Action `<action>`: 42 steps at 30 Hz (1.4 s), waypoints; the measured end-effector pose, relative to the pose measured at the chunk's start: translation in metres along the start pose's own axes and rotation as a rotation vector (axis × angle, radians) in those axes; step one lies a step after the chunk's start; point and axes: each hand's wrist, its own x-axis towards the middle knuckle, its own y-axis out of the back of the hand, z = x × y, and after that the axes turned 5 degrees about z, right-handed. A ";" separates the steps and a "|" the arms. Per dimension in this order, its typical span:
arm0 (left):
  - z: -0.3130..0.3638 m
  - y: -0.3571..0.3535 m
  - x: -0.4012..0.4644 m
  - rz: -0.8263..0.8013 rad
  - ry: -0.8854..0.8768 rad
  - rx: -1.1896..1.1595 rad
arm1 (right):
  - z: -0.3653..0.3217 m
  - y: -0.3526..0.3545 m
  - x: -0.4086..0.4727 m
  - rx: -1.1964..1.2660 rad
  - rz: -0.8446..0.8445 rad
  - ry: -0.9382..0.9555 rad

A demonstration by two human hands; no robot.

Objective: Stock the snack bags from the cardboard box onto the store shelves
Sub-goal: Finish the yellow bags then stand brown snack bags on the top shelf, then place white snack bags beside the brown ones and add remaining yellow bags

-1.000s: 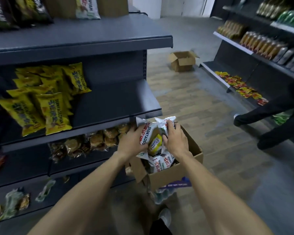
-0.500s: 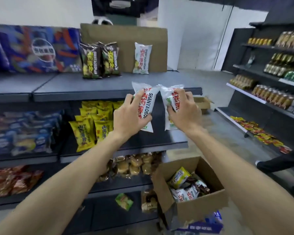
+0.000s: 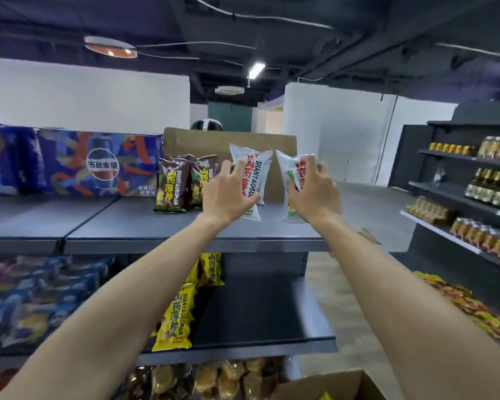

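Note:
My left hand (image 3: 227, 192) grips a white snack bag with red lettering (image 3: 253, 180), held upright over the top shelf (image 3: 156, 226). Behind that bag another white bag (image 3: 264, 183) stands against a cardboard sheet (image 3: 228, 142). My right hand (image 3: 312, 192) grips a second white snack bag (image 3: 293, 174), its lower end near the shelf surface. Two brown snack bags (image 3: 182, 183) stand on the shelf just left of my left hand. A corner of the cardboard box (image 3: 329, 385) with more bags shows at the bottom edge.
Yellow snack bags (image 3: 176, 316) fill the left part of the middle shelf (image 3: 257, 313). Blue drink cartons (image 3: 70, 163) line the top shelf at left. Round pastries (image 3: 199, 379) sit on the lower shelf. Another shelving unit with bottles (image 3: 488, 183) stands across the aisle at right.
Both hands lifted the two white bags out of the box and carried them up and forward to the top shelf. My view rose from the box to shelf height.

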 end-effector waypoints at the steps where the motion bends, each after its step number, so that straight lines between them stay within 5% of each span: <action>1: 0.002 -0.013 0.007 -0.010 0.015 0.003 | 0.005 -0.008 0.010 0.003 -0.003 -0.011; 14: -0.001 -0.156 0.075 -0.105 0.093 0.091 | 0.072 -0.132 0.113 0.088 -0.057 -0.017; 27: -0.021 -0.208 0.085 -0.064 0.184 0.057 | 0.099 -0.240 0.133 0.110 -0.120 -0.173; 42: -0.050 -0.217 0.078 0.007 0.268 0.058 | 0.066 -0.278 0.127 0.233 -0.108 0.025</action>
